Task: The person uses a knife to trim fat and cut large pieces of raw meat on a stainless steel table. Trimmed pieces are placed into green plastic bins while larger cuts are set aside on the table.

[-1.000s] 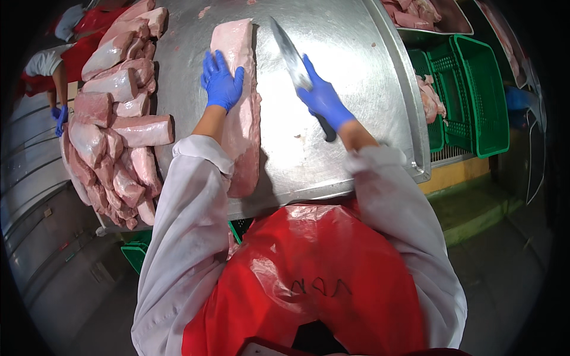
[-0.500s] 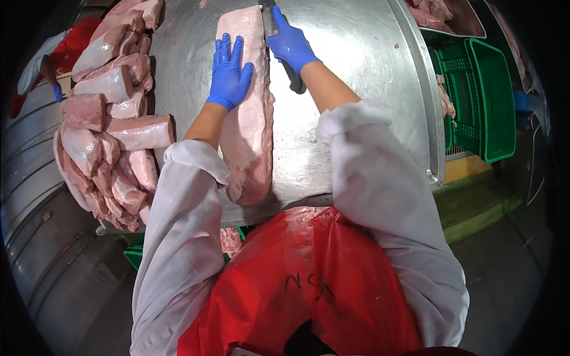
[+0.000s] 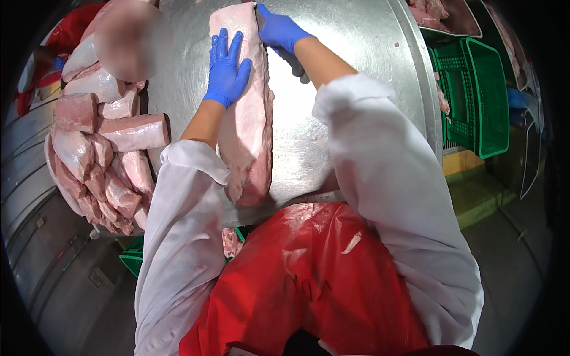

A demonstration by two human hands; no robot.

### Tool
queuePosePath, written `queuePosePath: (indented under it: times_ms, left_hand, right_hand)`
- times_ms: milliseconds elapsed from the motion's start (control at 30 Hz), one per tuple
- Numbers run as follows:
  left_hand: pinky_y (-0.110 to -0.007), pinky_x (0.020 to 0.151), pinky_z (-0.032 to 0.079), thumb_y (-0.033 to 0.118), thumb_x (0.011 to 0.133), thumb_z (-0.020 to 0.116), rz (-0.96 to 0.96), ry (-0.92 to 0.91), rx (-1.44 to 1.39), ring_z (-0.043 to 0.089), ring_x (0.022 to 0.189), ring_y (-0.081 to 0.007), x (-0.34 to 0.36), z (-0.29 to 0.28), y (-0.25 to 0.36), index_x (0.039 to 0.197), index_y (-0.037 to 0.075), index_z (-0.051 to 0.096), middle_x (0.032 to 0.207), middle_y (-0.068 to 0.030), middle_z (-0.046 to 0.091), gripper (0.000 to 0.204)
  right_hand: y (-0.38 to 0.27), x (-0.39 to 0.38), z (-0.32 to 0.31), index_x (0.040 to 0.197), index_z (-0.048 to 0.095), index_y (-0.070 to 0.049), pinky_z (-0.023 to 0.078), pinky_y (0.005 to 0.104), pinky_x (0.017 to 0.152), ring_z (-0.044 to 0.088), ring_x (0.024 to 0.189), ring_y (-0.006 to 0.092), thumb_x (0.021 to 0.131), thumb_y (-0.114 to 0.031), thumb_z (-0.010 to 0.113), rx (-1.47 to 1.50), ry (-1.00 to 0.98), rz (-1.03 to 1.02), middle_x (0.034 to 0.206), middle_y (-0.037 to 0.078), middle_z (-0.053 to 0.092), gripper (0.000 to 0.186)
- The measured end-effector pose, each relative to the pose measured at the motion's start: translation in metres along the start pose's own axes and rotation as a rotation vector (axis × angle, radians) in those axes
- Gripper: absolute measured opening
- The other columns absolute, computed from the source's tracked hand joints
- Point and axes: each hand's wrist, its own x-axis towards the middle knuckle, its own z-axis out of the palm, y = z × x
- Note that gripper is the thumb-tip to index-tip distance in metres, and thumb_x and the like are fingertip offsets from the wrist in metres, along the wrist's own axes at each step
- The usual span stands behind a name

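A long, pale slab of raw meat, like a pork loin (image 3: 246, 139), lies lengthwise on the metal table (image 3: 303, 142) before me. My left hand (image 3: 228, 71), in a blue glove, rests flat on its upper part with the fingers stretched out. At the far right edge of the slab, my blue-gloved right hand (image 3: 281, 31) is closed round a knife (image 3: 293, 64). Its dark handle sticks out below the fist. The blade is hidden by the hand and the meat.
Many cut meat pieces (image 3: 133, 132) are heaped along the table's left side, partly blurred at the top. Green crates (image 3: 493, 101) stand beyond the right edge, below a metal tray (image 3: 463, 18) of meat. Another green crate (image 3: 132, 258) shows under the table. Someone in red (image 3: 74, 29) is at far left.
My right hand has moved left with the knife, against the slab's far right edge. My left hand stays flat on the meat. The person at far left has shifted.
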Motion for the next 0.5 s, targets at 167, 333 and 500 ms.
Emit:
queuePosePath:
  times_ms: [167,333,500]
  left_hand:
    - [-0.055,0.118,0.013,0.037,0.093,0.053,-0.064,0.023,0.038,0.012,0.147,-0.0471,-0.006,0.002,0.001,0.153,0.015,0.032,0.160,-0.0241,0.014,0.067]
    - [-0.053,0.119,0.014,0.038,0.093,0.052,-0.049,0.083,0.054,0.012,0.147,-0.0471,0.006,0.010,-0.005,0.153,0.015,0.031,0.160,-0.0249,0.015,0.068]
    - [-0.052,0.119,0.016,0.039,0.093,0.053,-0.110,0.092,0.139,0.014,0.146,-0.0474,0.002,0.014,-0.015,0.153,0.013,0.029,0.159,-0.0273,0.014,0.070]
  right_hand:
    - [0.044,-0.088,0.060,0.157,0.014,-0.021,0.052,0.0422,0.083,0.063,0.090,0.0333,0.089,-0.015,0.051,-0.010,0.018,-0.048,0.107,0.025,0.062,0.078]
    - [0.037,-0.087,0.056,0.158,0.012,-0.022,0.054,0.0396,0.071,0.064,0.070,0.0282,0.088,-0.011,0.051,0.076,0.015,-0.057,0.086,0.023,0.065,0.081]
    - [0.058,-0.172,0.110,0.158,0.002,-0.021,0.053,0.0457,0.075,0.067,0.076,0.0391,0.088,-0.011,0.049,0.046,0.022,-0.128,0.086,0.029,0.066,0.085]
